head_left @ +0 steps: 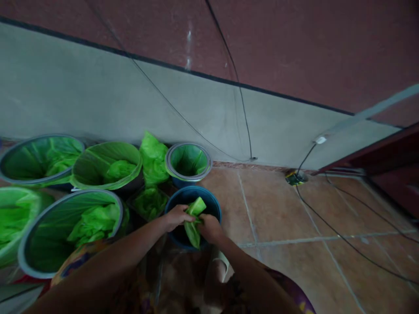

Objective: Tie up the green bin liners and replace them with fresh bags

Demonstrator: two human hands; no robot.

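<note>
Single head view: I look forward and down, close over left hand [176, 216] and right hand [209, 227], wall [98, 100] ahead.

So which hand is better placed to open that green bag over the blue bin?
Probably the left hand: it grips the bag near its upper end, above the open bin. The right hand pinches the lower part at the near rim. Both hold it, so it's close.

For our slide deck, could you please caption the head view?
Left hand and right hand hold a folded green bag over an unlined blue bin beside green-lined bins.
</note>
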